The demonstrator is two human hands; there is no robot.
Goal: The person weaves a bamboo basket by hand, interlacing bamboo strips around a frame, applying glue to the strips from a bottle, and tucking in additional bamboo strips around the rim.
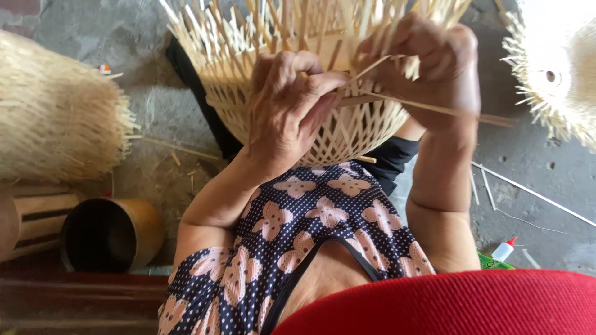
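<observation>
So the half-woven bamboo basket [310,80] sits dead centre, propped against the lap, with its rounded woven bottom facing the body and loose spokes fanning out toward the far side. Both hands are right on it. The left hand [288,111] is curled, fingers bent in and pressing against the weave, thumb pinching where a thin bamboo strip [434,110] comes in. The strip's long axis runs left to right, tail poking out to the right. The right hand [431,59] is closed around that same strip slightly farther up the basket wall, so it's the one nearer the free end.
</observation>
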